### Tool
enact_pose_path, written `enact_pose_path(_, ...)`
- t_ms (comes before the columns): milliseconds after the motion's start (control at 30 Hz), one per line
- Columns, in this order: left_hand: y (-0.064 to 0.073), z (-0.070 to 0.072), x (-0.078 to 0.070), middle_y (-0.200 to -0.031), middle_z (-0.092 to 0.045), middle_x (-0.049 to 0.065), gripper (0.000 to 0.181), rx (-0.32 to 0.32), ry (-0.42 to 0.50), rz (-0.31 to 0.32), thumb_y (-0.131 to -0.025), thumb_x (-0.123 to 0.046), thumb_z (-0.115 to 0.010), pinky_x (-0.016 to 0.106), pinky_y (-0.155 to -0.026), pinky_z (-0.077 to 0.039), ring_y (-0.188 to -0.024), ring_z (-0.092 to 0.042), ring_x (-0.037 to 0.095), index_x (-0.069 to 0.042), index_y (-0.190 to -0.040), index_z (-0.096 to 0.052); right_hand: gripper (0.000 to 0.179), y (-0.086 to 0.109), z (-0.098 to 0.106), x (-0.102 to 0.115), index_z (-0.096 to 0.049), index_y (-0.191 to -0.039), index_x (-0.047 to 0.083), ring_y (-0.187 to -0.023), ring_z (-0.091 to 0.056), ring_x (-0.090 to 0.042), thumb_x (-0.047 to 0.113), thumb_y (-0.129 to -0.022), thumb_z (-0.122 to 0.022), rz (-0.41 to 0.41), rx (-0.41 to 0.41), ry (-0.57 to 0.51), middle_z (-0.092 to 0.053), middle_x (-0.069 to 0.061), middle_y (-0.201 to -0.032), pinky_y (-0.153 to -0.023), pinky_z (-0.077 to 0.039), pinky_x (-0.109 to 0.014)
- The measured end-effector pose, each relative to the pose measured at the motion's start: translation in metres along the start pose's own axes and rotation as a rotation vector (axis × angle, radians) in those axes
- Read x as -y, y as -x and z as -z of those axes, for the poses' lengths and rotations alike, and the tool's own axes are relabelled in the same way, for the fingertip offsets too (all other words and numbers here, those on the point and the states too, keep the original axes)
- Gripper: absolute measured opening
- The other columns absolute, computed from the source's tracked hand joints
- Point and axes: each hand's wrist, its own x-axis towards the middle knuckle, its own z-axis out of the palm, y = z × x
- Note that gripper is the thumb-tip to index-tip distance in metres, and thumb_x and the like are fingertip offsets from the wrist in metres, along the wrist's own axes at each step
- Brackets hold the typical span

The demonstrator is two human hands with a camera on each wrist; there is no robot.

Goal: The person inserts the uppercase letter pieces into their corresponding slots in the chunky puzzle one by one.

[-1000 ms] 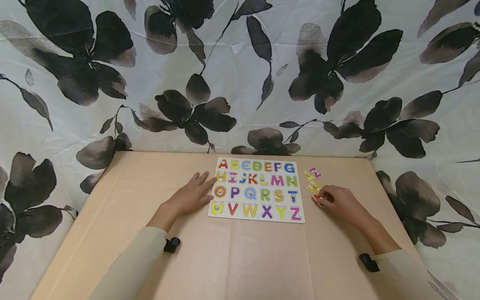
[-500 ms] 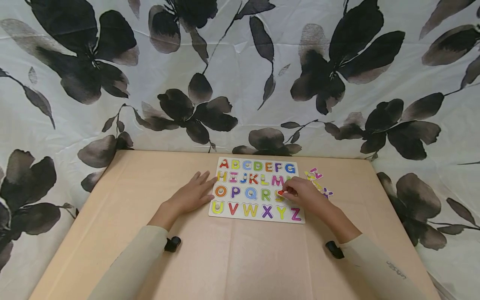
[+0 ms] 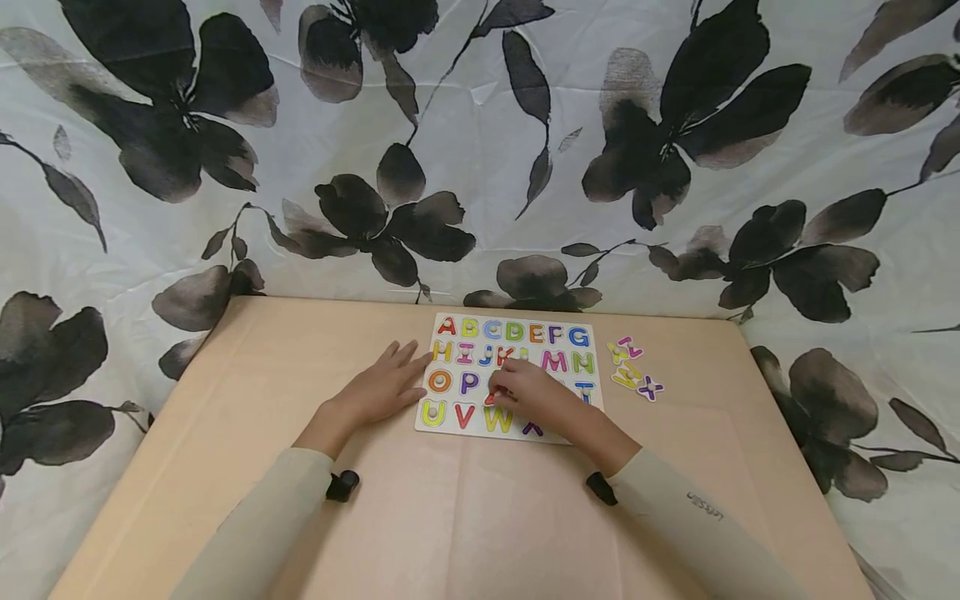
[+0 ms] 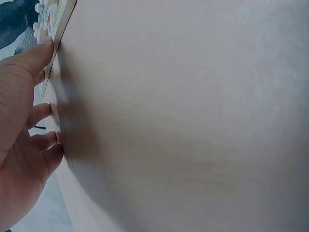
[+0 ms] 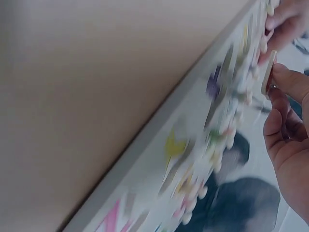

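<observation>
A white alphabet puzzle board (image 3: 450,417) with coloured letters lies near the table's far edge. My left hand (image 3: 382,385) rests at its left edge, fingers spread; in the left wrist view the thumb (image 4: 36,58) touches the board's rim. Over the lower middle of the board, my right hand (image 3: 536,392) pinches a small red letter piece (image 3: 490,400) between thumb and fingertips. The right wrist view has this piece (image 5: 268,75) edge-on, raised above the board, so its letter shape is hidden. The right hand covers several letters in the middle rows.
Right of the board lie several loose letter pieces: a purple X (image 3: 649,387), a yellow piece (image 3: 625,378), another yellow piece (image 3: 618,353) and a pink one (image 3: 631,347). Small knobs (image 5: 203,192) stand up from the board. A flowered cloth (image 3: 480,150) hangs behind the table.
My right hand has carried the red letter piece leftward from the loose pieces to over the board's lower middle, uncovering the purple X. The left hand has stayed at the board's edge.
</observation>
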Motion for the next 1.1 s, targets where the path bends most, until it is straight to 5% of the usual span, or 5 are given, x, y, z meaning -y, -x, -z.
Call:
enact_pose_path(333, 0.000, 0.003, -0.001, -0.172, -0.020, 0.017, 0.069, -0.002, 0.013, -0.002, -0.104, -0.043, -0.060, 0.064, -0.120, -0.031, -0.158, -0.011, 0.047, -0.019, -0.163, -0.034, 0.005, -0.027, -0.019, 0.022, -0.073, -0.102, 0.016, -0.088, -0.054, -0.013, 0.019, -0.099, -0.071, 0.165, 0.029, 0.061, -0.060, 0.001, -0.096, -0.077, -0.052, -0.022)
enact_pose_path(600, 0.001, 0.003, 0.000, -0.171, -0.021, 0.019, 0.068, -0.011, 0.007, -0.015, -0.104, -0.041, -0.060, 0.065, -0.120, -0.032, -0.158, -0.013, 0.049, -0.018, -0.163, -0.035, 0.007, -0.030, -0.030, 0.027, -0.073, -0.097, 0.016, -0.083, -0.056, -0.014, 0.009, -0.095, -0.073, 0.292, 0.006, 0.090, -0.060, -0.001, -0.092, -0.078, -0.052, -0.025)
enact_pose_path(867, 0.000, 0.002, 0.000, -0.172, -0.020, 0.017, 0.069, 0.001, 0.006, 0.000, -0.104, -0.043, -0.060, 0.065, -0.120, -0.031, -0.158, -0.012, 0.047, -0.019, -0.163, -0.034, 0.007, -0.028, -0.032, 0.031, -0.075, -0.103, 0.015, -0.089, -0.061, -0.015, 0.012, -0.098, -0.071, 0.299, 0.004, 0.110, -0.064, -0.002, -0.099, -0.083, -0.055, -0.025)
enact_pose_path(1100, 0.001, 0.002, -0.001, -0.172, -0.020, 0.017, 0.068, -0.004, 0.000, -0.003, -0.104, -0.043, -0.059, 0.064, -0.121, -0.031, -0.158, -0.012, 0.047, -0.019, -0.163, -0.034, 0.015, -0.021, -0.025, 0.025, -0.073, -0.114, 0.014, -0.098, -0.061, -0.015, 0.015, -0.100, -0.070, 0.209, 0.037, 0.037, -0.065, -0.002, -0.107, -0.090, -0.056, -0.029)
